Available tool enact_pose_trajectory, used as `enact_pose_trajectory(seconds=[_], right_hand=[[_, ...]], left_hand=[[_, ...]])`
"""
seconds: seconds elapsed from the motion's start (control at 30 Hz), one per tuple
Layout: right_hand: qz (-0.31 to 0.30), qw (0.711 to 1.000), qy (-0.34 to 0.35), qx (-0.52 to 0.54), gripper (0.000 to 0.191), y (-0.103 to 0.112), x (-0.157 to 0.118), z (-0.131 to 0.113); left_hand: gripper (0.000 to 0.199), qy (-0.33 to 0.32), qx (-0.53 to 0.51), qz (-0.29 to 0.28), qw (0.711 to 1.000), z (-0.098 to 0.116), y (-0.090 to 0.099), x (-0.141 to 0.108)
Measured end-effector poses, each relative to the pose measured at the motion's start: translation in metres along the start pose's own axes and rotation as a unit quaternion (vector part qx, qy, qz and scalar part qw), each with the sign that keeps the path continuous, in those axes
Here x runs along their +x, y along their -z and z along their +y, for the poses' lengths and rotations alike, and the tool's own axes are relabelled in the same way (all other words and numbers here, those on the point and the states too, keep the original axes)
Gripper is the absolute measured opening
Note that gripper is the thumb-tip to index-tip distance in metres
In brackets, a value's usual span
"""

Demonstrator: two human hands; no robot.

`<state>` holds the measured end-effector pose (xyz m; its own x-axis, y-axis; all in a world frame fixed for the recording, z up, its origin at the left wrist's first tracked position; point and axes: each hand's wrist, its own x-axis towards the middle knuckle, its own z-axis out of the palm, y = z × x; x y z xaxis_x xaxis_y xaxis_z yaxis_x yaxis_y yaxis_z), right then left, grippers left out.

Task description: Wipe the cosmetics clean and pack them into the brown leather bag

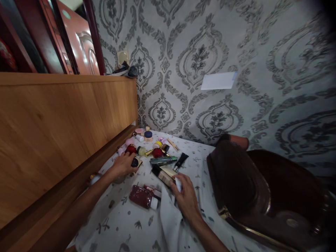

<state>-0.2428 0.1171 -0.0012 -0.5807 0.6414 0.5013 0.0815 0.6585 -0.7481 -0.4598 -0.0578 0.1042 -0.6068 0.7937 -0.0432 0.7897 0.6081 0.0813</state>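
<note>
My left hand (124, 165) curls around a small bottle with a round black cap (134, 162), beside a gold-edged piece on the sheet. Close by are red round items (131, 149) and a pale green jar (141, 151). My right hand (187, 196) closes on a small white item (178, 184), whose kind I cannot make out. Its fingertips are at the end of a beige bottle with a black cap (163, 175). A green tube (163, 160) and a black tube (181, 161) lie beyond. Nearer me is a dark red bottle with a white cap (142, 196).
An open brown bag (236, 182) stands on the right of the patterned sheet (139, 225). A wooden panel (68, 115) borders the left. Several cosmetics, including a blue-lidded jar (148, 135), lie towards the papered wall (181, 115).
</note>
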Motion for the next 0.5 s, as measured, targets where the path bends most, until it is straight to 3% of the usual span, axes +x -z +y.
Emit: enact_pose_trajectory(seconds=[0.13,0.3,0.4,0.5], right_hand=[[-0.004,1.000,-0.004,-0.002,0.027,0.001,0.000,-0.001],[-0.002,1.000,-0.002,-0.009,0.027,0.000,-0.001,0.000],[0.000,1.000,0.001,-0.010,0.029,0.000,-0.001,0.002],[0.002,1.000,0.002,-0.012,0.031,-0.001,-0.001,0.004]], left_hand=[[0.049,-0.104,-0.056,-0.074,0.990,-0.010,0.004,0.003],[0.040,-0.205,-0.194,-0.133,0.950,-0.018,-0.001,0.006],[0.035,-0.208,-0.247,-0.138,0.936,-0.029,-0.001,0.017],[0.042,-0.154,-0.239,-0.080,0.955,-0.050,0.005,0.036]])
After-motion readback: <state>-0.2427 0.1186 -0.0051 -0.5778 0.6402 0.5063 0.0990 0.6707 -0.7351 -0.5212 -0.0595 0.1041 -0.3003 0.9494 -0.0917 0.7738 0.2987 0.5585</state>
